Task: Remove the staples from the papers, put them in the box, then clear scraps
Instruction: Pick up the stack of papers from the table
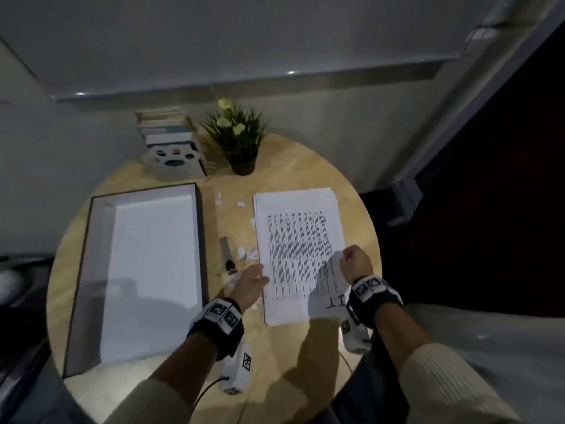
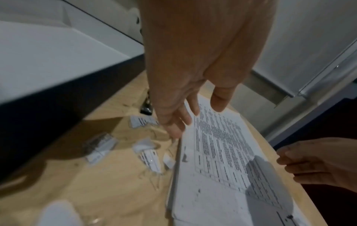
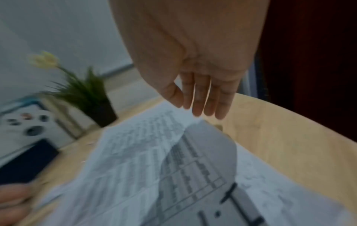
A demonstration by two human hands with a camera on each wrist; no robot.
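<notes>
A stack of printed papers (image 1: pixel 299 240) lies on the round wooden table (image 1: pixel 305 362), right of the open box (image 1: pixel 201 240) with a white inside. My left hand (image 1: pixel 252 281) is open, and its straight fingers (image 2: pixel 183 119) touch the stack's left edge (image 2: pixel 222 152). My right hand (image 1: pixel 356 261) pinches the right edge of the top sheet (image 3: pixel 135 152) and holds it lifted and bowed. Several paper scraps (image 1: pixel 247 255) lie between box and stack, also near my left fingers (image 2: pixel 146 154). A dark staple remover (image 1: pixel 227 255) lies beside them.
A potted plant (image 1: pixel 238 136) and a white holder of books (image 1: pixel 171 142) stand at the table's far edge by the wall. The box's dark wall (image 2: pixel 58 68) rises close on the left. The table edge curves just right of the papers.
</notes>
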